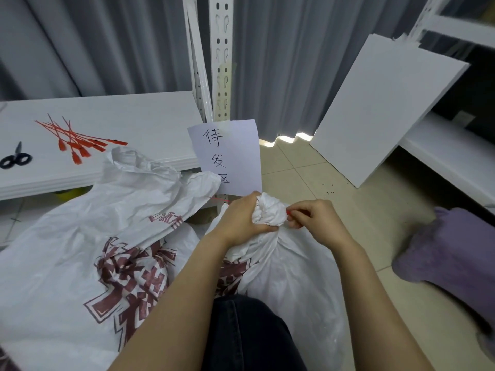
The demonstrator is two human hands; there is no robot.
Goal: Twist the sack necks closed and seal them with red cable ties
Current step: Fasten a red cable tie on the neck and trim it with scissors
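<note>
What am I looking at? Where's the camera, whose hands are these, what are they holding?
No machine here: one camera worn on a person's head looks down at their own bare hands. The left hand grips the twisted neck of a white sack in front of their knee. The right hand pinches a red cable tie against that neck; whether it is locked I cannot tell. A second sack, top loose and untied, lies to the left. On the low white shelf behind lie spare red ties and black scissors. A handwritten paper sign sits by the shelf's corner.
</note>
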